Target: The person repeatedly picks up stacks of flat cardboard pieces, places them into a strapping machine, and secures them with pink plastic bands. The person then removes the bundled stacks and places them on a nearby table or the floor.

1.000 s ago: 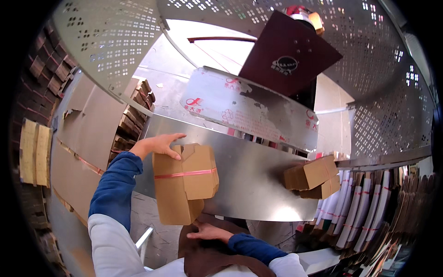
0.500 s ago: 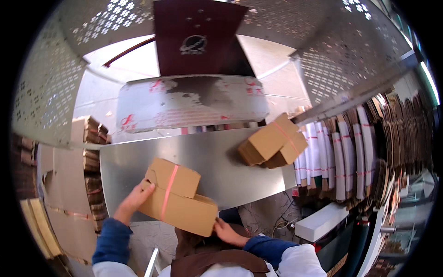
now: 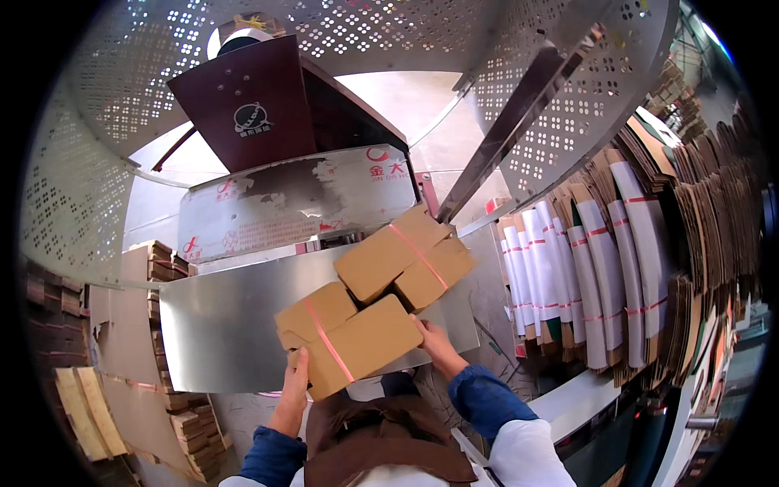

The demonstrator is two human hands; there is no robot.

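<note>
Since the frame half a second ago, we note the strapped cardboard bundle (image 3: pixel 350 337) has moved right and up across the steel counter (image 3: pixel 219 325), so that its upper right corner now lies against the second cardboard bundle (image 3: pixel 406 256), which sat well apart from it before. Head view, the only view: the near bundle is a flat stack of folded brown cartons bound by one red strap, lying tilted on the sheet-metal counter with its long side running lower left to upper right. Our left hand (image 3: pixel 295 381) is at its lower left edge, fingers curled onto the edge, the grip narrow and closed on the cardboard. Our right hand (image 3: pixel 434 341) is at the lower right edge, fingers pressed flat against the side; we cannot tell whether it clasps the bundle or only pushes on it. Both blue sleeves (image 3: pixel 487 398) enter from below, over a brown apron (image 3: pixel 381 446). The second bundle, also red-strapped, lies higher and to the right, near the counter's far right end. Behind the counter stands a dark red machine housing (image 3: pixel 260 101) under a perforated metal guard (image 3: pixel 454 49). On the right, upright rows of strapped flat cartons (image 3: pixel 600 268); on the left, stacked cardboard (image 3: pixel 162 268).
</note>
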